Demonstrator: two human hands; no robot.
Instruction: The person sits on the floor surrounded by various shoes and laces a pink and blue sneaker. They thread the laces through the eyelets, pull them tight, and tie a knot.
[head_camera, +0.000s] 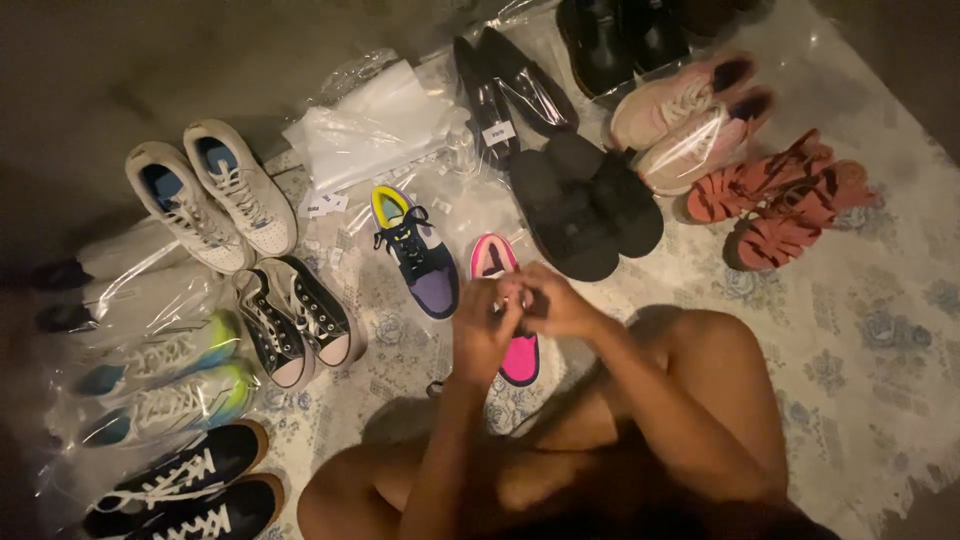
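Head view shows the left hand (483, 335) and right hand (555, 300) together, fingertips pinching something too small to tell; the bright pink low sneaker (505, 312) lies directly under them, long axis near-to-far.

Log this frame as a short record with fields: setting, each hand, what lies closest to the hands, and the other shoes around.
setting: patterned floor covering, shoes laid out in pairs, many in clear plastic
left hand: raised, fingers meeting the right hand; anything held is too small to tell
right hand: raised, fingertips at the left hand
nearest: pink shoe under the hands; purple sneaker with yellow collar beside it
around: white sneakers, black low-tops, black slides, reddish sandals
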